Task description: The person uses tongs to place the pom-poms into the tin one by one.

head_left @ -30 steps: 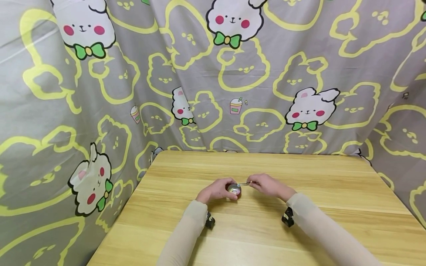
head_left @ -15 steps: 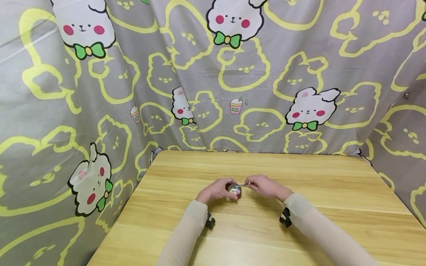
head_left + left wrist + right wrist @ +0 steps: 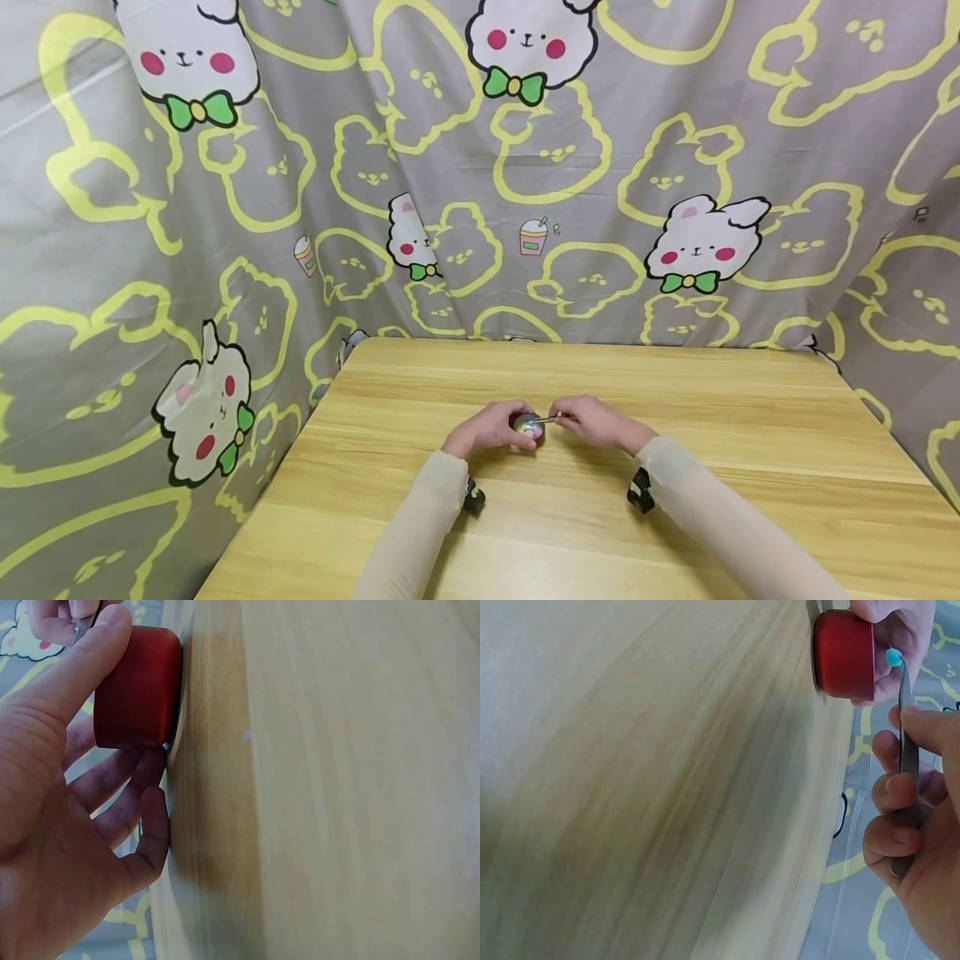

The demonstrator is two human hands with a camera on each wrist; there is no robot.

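The left hand (image 3: 487, 429) is gripping a small red cup (image 3: 137, 688), thumb and fingers curling around it. The right hand (image 3: 596, 421) is pinching thin tweezers (image 3: 906, 761), holding a turquoise bead (image 3: 893, 656) at the cup's rim. Compared with a second ago, the right hand is sitting slightly nearer the cup. The cup is standing on the table (image 3: 675, 392), near its middle. No writing is readable.
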